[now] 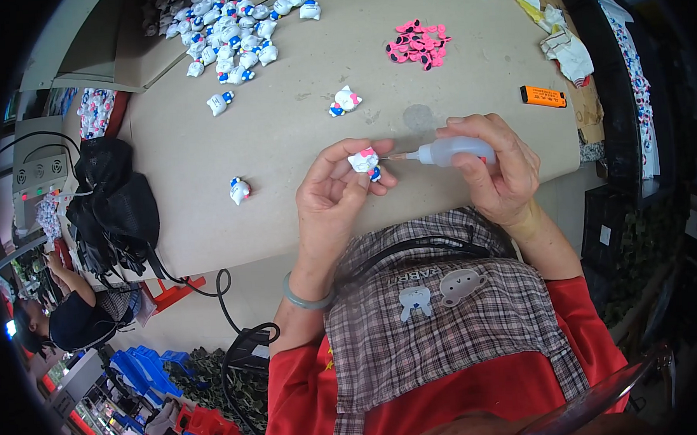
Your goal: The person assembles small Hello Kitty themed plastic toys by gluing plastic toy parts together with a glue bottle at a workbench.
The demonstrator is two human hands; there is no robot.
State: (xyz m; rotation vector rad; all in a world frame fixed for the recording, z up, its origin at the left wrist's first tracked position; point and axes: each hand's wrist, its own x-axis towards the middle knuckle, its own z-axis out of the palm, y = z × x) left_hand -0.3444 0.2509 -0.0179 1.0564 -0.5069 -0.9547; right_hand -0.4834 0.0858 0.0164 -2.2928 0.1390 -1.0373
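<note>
Between the thumb and fingers of my left hand (333, 188) is a small white cat figurine (363, 162) with pink and blue parts. My right hand (502, 164) grips a translucent squeeze bottle (458, 150), tipped on its side. Its thin nozzle (399, 157) points left and reaches the figurine's edge; whether it touches cannot be made out. Just beyond my hands lies another figurine (346, 101) with pink on it. Two more sit to the left, one nearer (240, 191) and one farther off (220, 103).
A heap of white and blue figurines (232, 36) covers the table's far left. Small pink and black pieces (419, 45) are piled at the far middle. An orange box-cutter-like object (543, 96) and white gloves (567, 56) lie right. A black bag (114, 204) hangs left; a person (80, 307) sits beyond.
</note>
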